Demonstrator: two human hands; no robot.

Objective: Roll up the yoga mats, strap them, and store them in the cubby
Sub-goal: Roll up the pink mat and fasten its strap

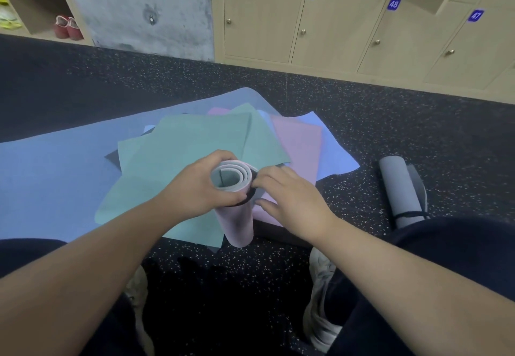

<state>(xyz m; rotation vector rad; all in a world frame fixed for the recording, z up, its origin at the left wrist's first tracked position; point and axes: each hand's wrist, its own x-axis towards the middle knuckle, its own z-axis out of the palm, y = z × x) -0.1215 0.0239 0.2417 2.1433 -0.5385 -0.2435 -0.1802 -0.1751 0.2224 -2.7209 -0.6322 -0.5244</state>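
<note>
Item: rolled pink mat (238,216), stood on end on the floor, near centre, spiral end up, w/ a dark strap (246,201) ringing it close to the top; likely held upright so the strap can be worked round or down w/o the roll springing open. Left hand (199,188) grips the top of the roll from the left, fingers curled round the far side, thumb on the near side; it seems to be what keeps the coil tight. Right hand (289,196) sits just right of the roll, fingertips touching the strap at the rim, fingers fairly straight; whether they pinch the strap can't be told. Roll thus lies between both hands, lower end at the near edge of the pile. Behind & under: loose flat mats fanned out, green mat (195,155) topmost, pink sheet (298,143) and pale blue sheet (334,149) to the right, all on a large blue mat (55,166) spread left. Right, well apart: grey rolled mat (398,188), already strapped, lying on the speckled floor (362,104). Far wall: numbered lockers (334,26), doors shut; open cubby (33,1) far left w/ red shoes (67,26). Judged stage: strapping of 2nd roll; storing not yet done.
</note>
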